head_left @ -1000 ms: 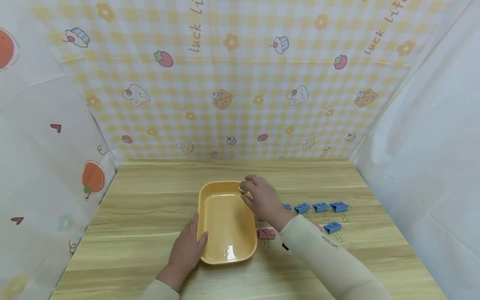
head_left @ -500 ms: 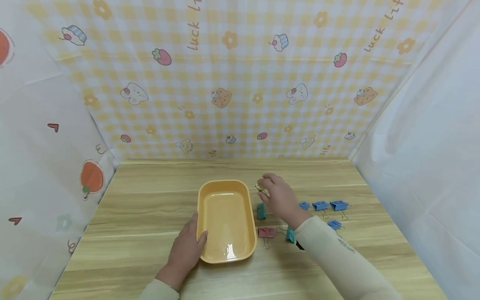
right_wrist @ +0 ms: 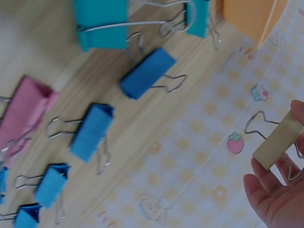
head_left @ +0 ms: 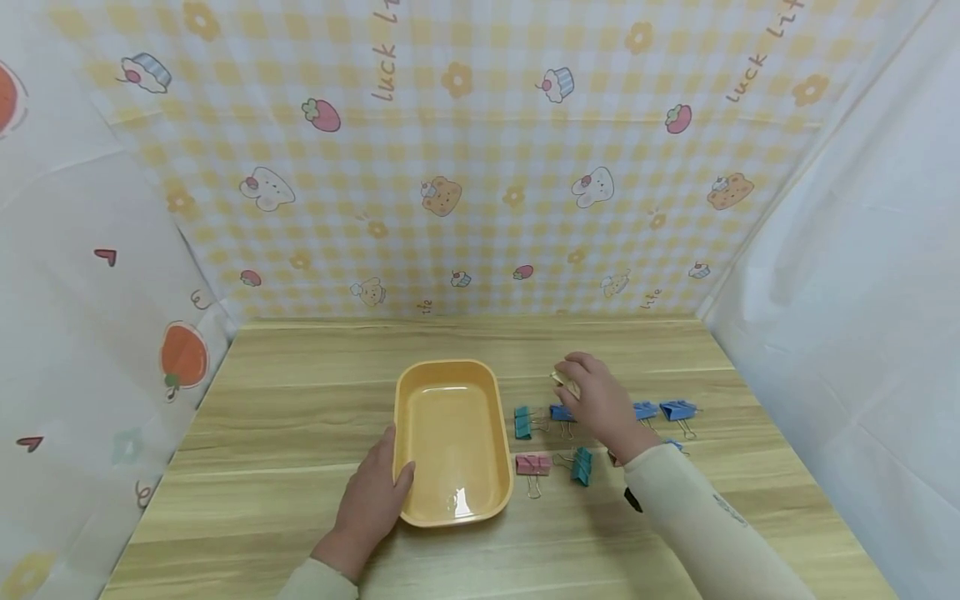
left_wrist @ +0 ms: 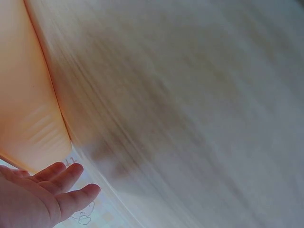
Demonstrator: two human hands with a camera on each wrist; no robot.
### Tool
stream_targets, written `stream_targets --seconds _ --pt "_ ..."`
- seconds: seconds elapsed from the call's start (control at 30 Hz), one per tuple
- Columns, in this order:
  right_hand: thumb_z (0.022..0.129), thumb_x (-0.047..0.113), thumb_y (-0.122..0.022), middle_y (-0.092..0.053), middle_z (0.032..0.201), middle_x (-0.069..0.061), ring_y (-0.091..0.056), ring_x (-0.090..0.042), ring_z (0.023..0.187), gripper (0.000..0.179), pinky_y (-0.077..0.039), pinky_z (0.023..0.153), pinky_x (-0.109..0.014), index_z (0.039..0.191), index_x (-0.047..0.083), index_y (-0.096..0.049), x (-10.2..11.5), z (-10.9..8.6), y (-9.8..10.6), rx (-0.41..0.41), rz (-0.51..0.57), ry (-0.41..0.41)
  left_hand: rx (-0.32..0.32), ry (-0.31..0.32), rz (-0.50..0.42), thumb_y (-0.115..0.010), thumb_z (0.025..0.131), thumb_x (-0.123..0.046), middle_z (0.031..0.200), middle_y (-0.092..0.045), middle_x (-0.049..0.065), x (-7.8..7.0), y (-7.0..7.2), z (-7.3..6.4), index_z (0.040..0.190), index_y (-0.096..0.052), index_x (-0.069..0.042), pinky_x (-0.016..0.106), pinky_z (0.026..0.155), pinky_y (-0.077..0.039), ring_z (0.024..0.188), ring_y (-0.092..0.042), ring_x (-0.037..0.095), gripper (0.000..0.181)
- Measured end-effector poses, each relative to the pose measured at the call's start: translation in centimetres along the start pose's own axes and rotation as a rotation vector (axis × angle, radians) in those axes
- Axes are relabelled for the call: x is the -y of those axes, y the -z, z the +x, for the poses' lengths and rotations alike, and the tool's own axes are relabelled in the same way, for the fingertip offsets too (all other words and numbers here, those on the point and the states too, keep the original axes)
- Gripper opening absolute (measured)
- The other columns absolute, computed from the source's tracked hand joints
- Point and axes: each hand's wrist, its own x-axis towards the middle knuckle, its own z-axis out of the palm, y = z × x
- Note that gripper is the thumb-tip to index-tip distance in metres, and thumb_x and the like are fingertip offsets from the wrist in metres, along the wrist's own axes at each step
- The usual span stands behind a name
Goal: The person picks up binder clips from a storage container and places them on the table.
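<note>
A yellow plastic tray (head_left: 452, 437) lies on the wood-grain table, with only bare bottom showing inside. My left hand (head_left: 372, 490) grips its left side, thumb over the rim and fingers along the outer wall; the left wrist view shows these fingers (left_wrist: 71, 178) beside the tray's wall. Between the fingertips of my right hand (head_left: 600, 403) is a yellow binder clip (right_wrist: 279, 140), held up above the row of clips. Under and around that hand lie blue binder clips (head_left: 678, 410), a green binder clip (head_left: 522, 422) and a pink binder clip (head_left: 533, 465).
Another green binder clip (head_left: 582, 467) lies in the front row. My right forearm and sleeve (head_left: 705, 517) hide part of the clips on the right. A checked cloth (head_left: 480, 208) hangs behind the table, and white cloth (head_left: 855, 333) closes off the right side.
My right hand has moved right, from over the tray's far right corner to above the blue clips, carrying the yellow binder clip. The left hand and tray have stayed in place.
</note>
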Motion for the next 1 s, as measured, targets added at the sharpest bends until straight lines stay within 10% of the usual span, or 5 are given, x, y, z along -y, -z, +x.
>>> stream_targets --seconds 1.0 --pt "0.091 0.015 -0.066 -0.049 0.133 -0.024 -0.052 -0.044 0.116 0.038 -0.048 0.087 -0.056 0.124 -0.002 -0.059 -6.2 -4.3 1.4 -0.019 0.009 -0.243 0.012 -0.023 -0.011 -0.050 0.100 -0.028 0.144 -0.038 0.032 0.0 0.1 0.0 0.151 -0.018 0.004 0.060 0.103 -0.037 0.130 -0.040 0.049 0.068"
